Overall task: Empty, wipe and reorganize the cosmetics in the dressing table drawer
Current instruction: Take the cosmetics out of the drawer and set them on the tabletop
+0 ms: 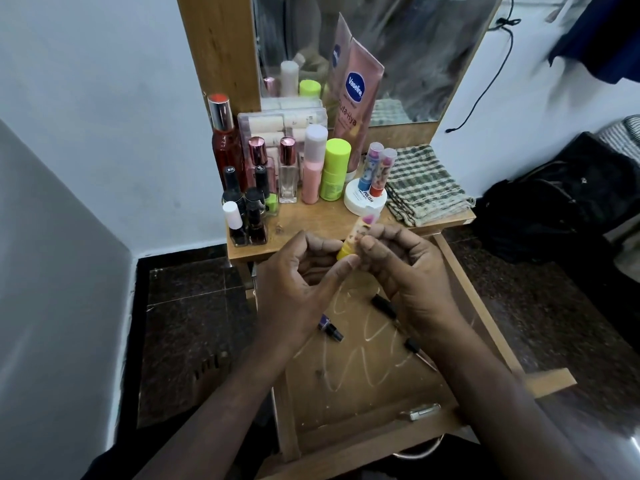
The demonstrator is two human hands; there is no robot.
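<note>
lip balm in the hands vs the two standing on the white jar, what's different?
The held lip balm has a yellow base; the pair of lip balms have a blue and an orange base. The held one is tilted, gripped by the left hand and right hand above the open drawer; the pair stand upright on the white jar. All three are slim tubes with clear caps.

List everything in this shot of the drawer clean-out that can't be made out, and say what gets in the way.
Head view, the only one:
- Yellow lip balm stick: its middle and base are covered by the fingers of the left hand and right hand.
- Open wooden drawer: its back part is hidden under both hands.
- Small black items in the drawer: too small and blurred to identify.
- White round jar: its label print is too small, and two lip balm tubes stand on it.
</note>
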